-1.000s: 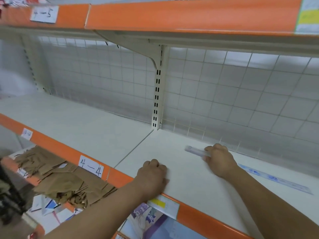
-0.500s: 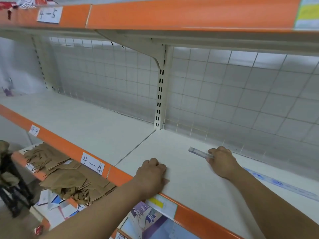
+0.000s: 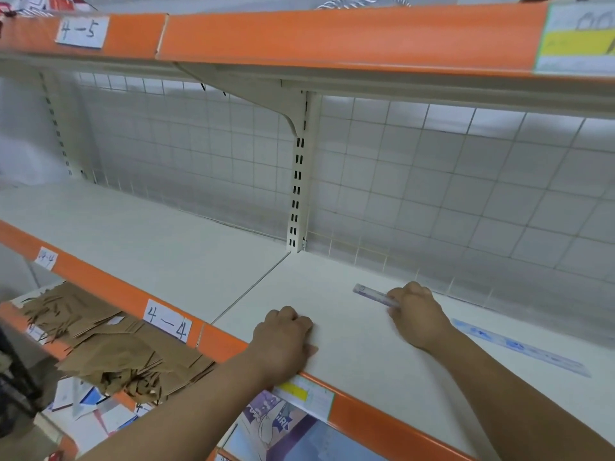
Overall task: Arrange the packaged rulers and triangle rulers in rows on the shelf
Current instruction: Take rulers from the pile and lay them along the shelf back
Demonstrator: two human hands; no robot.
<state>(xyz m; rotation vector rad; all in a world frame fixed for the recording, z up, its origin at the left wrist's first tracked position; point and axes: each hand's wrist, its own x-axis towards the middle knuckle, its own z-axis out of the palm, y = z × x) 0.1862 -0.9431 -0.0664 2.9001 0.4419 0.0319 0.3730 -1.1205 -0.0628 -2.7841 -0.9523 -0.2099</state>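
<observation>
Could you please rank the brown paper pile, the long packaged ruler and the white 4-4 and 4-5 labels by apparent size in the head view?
1. brown paper pile
2. long clear packaged ruler
3. white handwritten 4-4 label and white 4-5 label: alike, not ranked.

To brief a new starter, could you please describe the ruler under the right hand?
Find the white shelf labelled 4-4, right bay, near the wire back. The right hand grips a ruler; its pale purple tip points left, unlike the blue-printed strip past the wrist.
</observation>
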